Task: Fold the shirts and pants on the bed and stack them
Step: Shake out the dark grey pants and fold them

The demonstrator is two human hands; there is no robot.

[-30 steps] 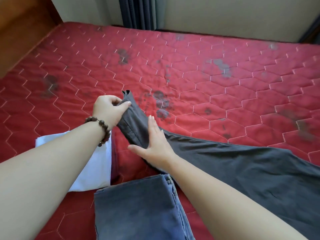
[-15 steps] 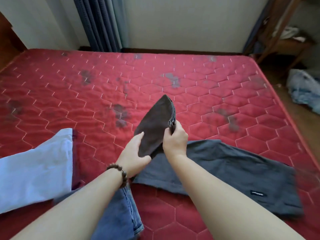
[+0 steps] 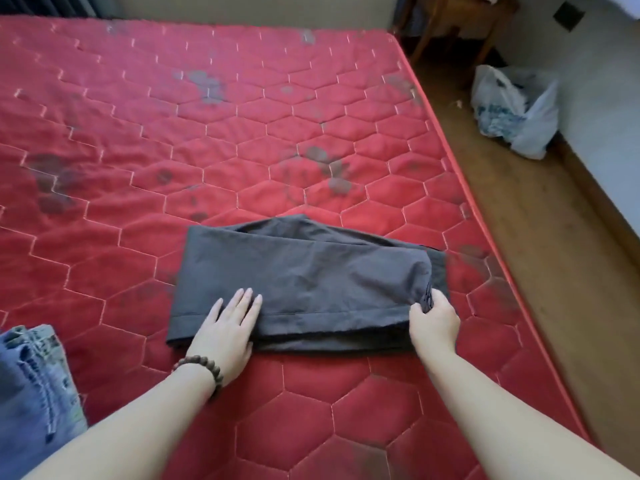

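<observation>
Folded blue denim jeans (image 3: 34, 389) lie well to the left of the left hand (image 3: 225, 332). That hand, with a brown bead bracelet (image 3: 204, 367) at its wrist, presses flat with straight fingers on the near left part of the dark grey folded cloth pants (image 3: 304, 271). These rest on the red quilted mattress (image 3: 207, 133). The right hand (image 3: 434, 322) pinches their right end.

Soft, even daylight, faint shadows, slight overall blur, perhaps wide-angle bowing at edges.
</observation>
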